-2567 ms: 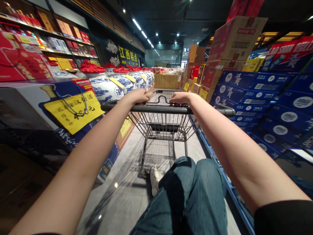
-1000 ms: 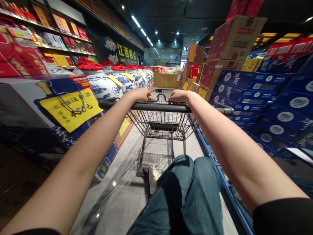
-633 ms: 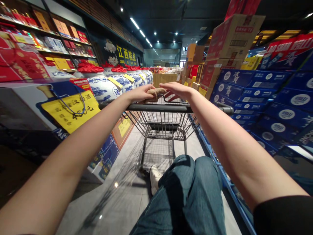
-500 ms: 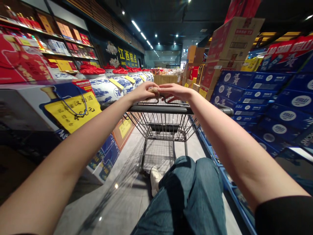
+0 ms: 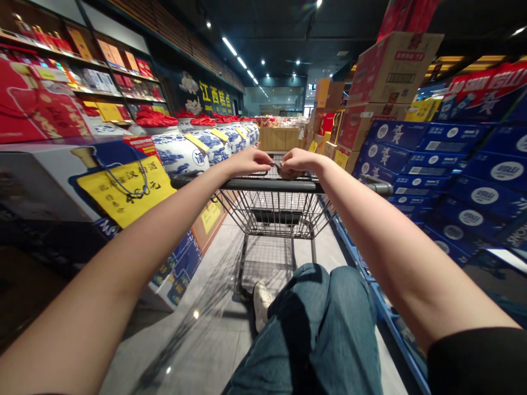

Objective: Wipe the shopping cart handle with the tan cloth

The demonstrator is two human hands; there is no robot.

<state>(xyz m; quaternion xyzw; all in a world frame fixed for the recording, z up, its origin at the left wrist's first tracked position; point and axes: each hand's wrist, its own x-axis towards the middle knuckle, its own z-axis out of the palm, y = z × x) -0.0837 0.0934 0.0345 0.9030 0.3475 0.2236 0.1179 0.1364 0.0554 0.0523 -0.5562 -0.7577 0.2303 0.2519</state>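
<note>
My left hand [image 5: 249,162] and my right hand [image 5: 298,162] meet just above the middle of the black handle bar [image 5: 247,185] of a wire shopping cart. Their fingers curl toward each other. A small brownish item seen earlier is now almost hidden between them, so I cannot tell which hand has it. Neither palm rests flat on the bar. Below the cart, my legs in blue jeans [image 5: 313,329] and a pale shoe [image 5: 261,304] show.
Blue-and-white ceramic jars [image 5: 177,153] with red cloth tops line the left, behind a yellow price sign [image 5: 125,184]. Blue cartons [image 5: 428,164] and stacked cardboard boxes [image 5: 391,68] form the right side. A wooden counter [image 5: 275,139] stands at the far end of the tiled aisle.
Both hands have moved from the handle's sides to its middle and come together. The brown item appeared between them, and it is now mostly covered by my fingers.
</note>
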